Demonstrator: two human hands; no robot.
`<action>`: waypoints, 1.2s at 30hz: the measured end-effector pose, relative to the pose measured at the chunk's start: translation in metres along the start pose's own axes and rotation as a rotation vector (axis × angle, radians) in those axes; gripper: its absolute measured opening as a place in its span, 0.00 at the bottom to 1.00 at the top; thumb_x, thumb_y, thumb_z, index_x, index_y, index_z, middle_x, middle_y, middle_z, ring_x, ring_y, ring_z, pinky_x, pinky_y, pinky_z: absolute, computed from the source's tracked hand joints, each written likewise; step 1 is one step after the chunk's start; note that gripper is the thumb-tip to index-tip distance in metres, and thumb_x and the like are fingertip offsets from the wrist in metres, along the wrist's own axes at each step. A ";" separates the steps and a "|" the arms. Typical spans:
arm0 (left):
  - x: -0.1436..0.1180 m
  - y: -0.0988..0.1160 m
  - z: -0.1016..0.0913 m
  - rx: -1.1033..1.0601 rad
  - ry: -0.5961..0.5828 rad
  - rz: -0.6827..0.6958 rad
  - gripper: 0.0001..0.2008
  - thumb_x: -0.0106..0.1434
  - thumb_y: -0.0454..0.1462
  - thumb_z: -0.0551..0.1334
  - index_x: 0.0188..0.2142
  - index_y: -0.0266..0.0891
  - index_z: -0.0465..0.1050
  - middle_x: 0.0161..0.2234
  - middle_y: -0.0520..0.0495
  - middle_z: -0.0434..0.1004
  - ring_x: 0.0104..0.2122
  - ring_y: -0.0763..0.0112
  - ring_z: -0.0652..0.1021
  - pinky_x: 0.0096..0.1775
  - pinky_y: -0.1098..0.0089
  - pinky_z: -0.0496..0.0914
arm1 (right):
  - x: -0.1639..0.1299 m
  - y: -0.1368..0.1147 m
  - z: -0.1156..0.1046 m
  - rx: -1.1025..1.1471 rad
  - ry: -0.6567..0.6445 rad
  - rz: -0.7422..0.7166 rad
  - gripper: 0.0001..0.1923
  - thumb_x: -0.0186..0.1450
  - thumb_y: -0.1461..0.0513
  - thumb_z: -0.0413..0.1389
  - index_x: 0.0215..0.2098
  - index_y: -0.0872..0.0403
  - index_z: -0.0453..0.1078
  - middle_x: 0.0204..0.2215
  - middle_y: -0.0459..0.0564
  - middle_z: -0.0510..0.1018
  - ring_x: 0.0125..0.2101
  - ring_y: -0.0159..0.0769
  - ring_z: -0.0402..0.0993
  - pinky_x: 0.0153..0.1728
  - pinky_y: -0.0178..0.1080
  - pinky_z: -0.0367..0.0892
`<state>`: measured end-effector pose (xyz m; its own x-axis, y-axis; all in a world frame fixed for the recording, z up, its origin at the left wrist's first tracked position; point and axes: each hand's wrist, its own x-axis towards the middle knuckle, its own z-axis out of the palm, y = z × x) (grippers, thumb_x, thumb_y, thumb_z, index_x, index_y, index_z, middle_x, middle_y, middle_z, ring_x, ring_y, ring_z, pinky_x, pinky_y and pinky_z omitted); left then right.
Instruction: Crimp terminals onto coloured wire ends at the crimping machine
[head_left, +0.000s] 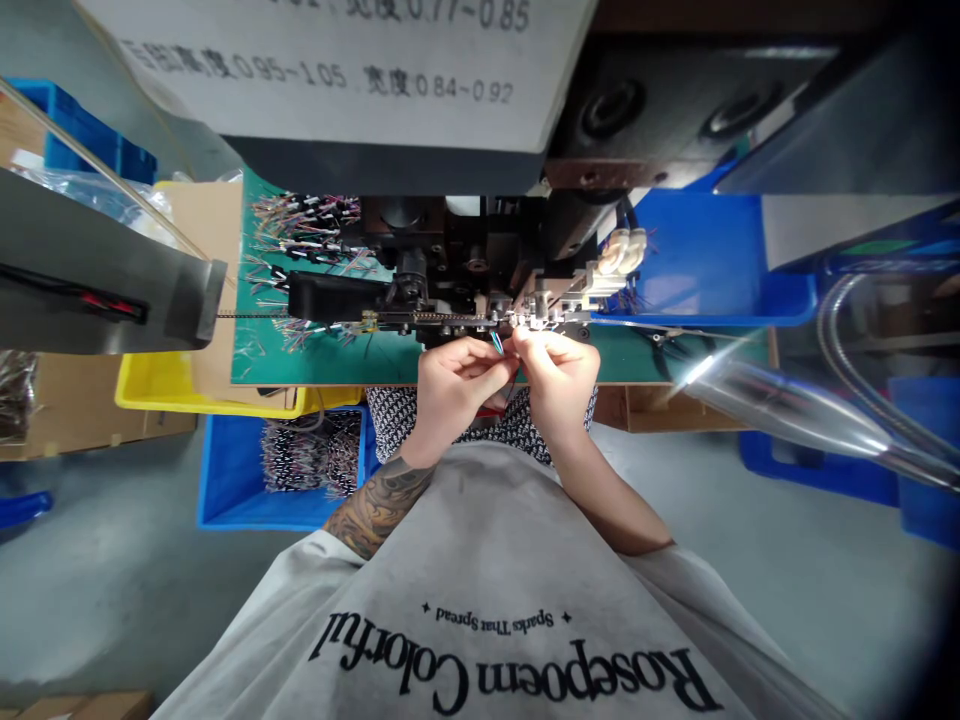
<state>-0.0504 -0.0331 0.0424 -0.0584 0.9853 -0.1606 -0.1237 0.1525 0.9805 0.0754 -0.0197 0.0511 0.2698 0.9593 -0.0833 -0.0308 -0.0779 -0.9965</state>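
Note:
Both hands meet in front of a crimping machine [472,250] at the edge of a green work mat. My left hand [456,385] pinches a short bundle of thin wires [497,343], whose blue and white ends stick up between thumb and fingers. Beside it, almost touching, my right hand [561,378] has thumb and fingertips pressed together right at the machine's crimping point. It appears to grip a wire of the same bundle, though the fingers hide most of it. A dark strand hangs below the hands. From the left, a strip of terminals [450,317] runs into the machine.
Bunches of cut wires [307,225] lie on the green mat [259,350] at left. A blue bin [217,480] with wire bundles stands below a yellow tray [150,385]. Another blue tray [780,295] is at right, near a clear nozzle-like tube [795,400]. The machine's labelled housing [360,110] overhangs.

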 end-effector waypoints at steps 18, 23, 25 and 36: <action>0.001 0.003 0.000 0.035 0.036 0.015 0.10 0.61 0.44 0.76 0.32 0.40 0.83 0.26 0.51 0.82 0.24 0.70 0.82 0.28 0.72 0.80 | 0.002 0.001 0.001 -0.013 0.011 -0.017 0.18 0.66 0.53 0.64 0.23 0.54 0.80 0.16 0.41 0.68 0.21 0.26 0.58 0.24 0.34 0.59; 0.001 0.000 -0.002 0.017 0.039 -0.002 0.08 0.60 0.42 0.76 0.34 0.40 0.85 0.29 0.49 0.85 0.26 0.69 0.83 0.28 0.71 0.81 | -0.002 0.003 -0.001 -0.009 -0.035 -0.027 0.13 0.64 0.54 0.66 0.28 0.52 0.84 0.19 0.43 0.75 0.22 0.28 0.65 0.26 0.35 0.64; 0.001 -0.001 -0.003 0.018 0.025 -0.012 0.08 0.59 0.41 0.76 0.34 0.39 0.85 0.30 0.48 0.86 0.26 0.69 0.83 0.28 0.71 0.80 | -0.004 0.004 -0.003 -0.010 -0.063 -0.038 0.10 0.63 0.54 0.67 0.30 0.52 0.86 0.22 0.45 0.80 0.24 0.30 0.70 0.27 0.36 0.67; 0.000 0.004 0.000 -0.002 -0.002 0.000 0.09 0.56 0.39 0.78 0.31 0.39 0.83 0.28 0.49 0.85 0.24 0.71 0.82 0.26 0.73 0.78 | -0.006 0.005 -0.005 0.000 0.035 -0.031 0.09 0.62 0.56 0.65 0.28 0.53 0.84 0.21 0.45 0.79 0.24 0.30 0.70 0.27 0.36 0.68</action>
<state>-0.0512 -0.0325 0.0461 -0.0564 0.9854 -0.1609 -0.1253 0.1529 0.9803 0.0782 -0.0274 0.0466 0.3043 0.9511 -0.0529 -0.0220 -0.0485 -0.9986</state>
